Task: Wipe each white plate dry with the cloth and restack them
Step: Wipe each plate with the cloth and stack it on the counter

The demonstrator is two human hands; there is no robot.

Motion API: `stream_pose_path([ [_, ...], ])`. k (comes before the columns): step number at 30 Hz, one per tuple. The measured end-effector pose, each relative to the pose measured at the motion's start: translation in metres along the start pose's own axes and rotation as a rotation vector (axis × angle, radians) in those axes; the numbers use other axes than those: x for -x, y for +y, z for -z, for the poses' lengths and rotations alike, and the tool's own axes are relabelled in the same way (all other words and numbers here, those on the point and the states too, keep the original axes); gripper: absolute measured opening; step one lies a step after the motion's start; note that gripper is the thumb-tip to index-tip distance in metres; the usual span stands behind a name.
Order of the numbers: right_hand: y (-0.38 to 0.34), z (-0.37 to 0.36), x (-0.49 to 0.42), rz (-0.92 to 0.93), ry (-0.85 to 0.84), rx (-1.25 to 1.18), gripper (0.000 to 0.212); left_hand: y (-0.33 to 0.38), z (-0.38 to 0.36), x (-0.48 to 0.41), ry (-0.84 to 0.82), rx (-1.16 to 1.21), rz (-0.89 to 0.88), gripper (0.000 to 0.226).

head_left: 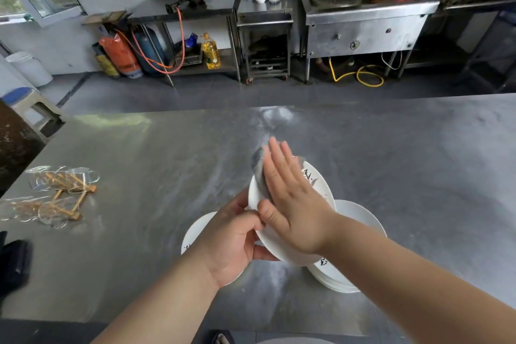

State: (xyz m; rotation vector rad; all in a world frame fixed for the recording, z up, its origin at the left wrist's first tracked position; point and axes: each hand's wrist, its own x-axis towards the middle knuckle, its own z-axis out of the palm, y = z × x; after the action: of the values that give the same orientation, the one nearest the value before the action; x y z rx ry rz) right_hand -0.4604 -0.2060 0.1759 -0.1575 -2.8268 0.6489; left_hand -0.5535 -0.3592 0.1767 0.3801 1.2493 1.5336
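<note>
Glass cups: far left on the bench we see a cluster of clear cups with wooden handles, well apart from the plates.
Left plate: white, with black brush marks at its rim. It lies flat on the bench, mostly hidden under the left hand; we cannot tell whether more plates lie beneath it.
Left hand: its grip pinches the held plate at the left rim, thumb on the upper face and fingers curled beneath.
Held plate: white and glossy, with black brush marks near its far rim. It is tilted and raised off the bench, between the 2 hands.
Cloth: grey and crumpled, lying on the held plate's upper face, its far edge sticking out past the fingertips.
Right hand: flat, fingers straight and close together, palm pressing the cloth against the plate.
Right stack: we see several white plates piled on the bench, partly behind the held plate and the right forearm.
</note>
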Motion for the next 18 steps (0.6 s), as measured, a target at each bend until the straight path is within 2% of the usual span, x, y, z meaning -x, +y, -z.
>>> stream_pose_path([
  [3, 0.008, 0.006, 0.003, 0.06, 0.031, 0.057, 0.084, 0.002, 0.004, 0.007, -0.02, -0.003, 0.012, 0.056],
  [6, 0.031, 0.021, 0.003, -0.147, 0.001, 0.143, 0.084, 0.004, 0.01, 0.013, 0.011, 0.019, 0.016, 0.054],
  [9, 0.026, 0.023, 0.0, -0.262, -0.005, 0.031, 0.094, 0.006, 0.006, 0.015, -0.016, -0.039, 0.035, 0.055],
  [11, 0.003, 0.019, -0.001, -0.162, 0.085, 0.023, 0.097, 0.005, -0.005, 0.014, -0.05, -0.097, 0.07, 0.047],
  [14, -0.02, 0.015, -0.006, 0.069, 0.126, 0.057, 0.082, 0.003, -0.011, 0.014, -0.034, -0.067, 0.088, 0.028],
  [16, -0.013, 0.023, -0.008, 0.143, 0.099, 0.059, 0.076, 0.006, -0.006, 0.017, -0.061, -0.044, 0.077, 0.032],
  [18, 0.007, 0.028, -0.006, 0.109, 0.123, 0.074, 0.07, 0.01, 0.003, 0.02, -0.101, -0.02, 0.06, 0.042],
])
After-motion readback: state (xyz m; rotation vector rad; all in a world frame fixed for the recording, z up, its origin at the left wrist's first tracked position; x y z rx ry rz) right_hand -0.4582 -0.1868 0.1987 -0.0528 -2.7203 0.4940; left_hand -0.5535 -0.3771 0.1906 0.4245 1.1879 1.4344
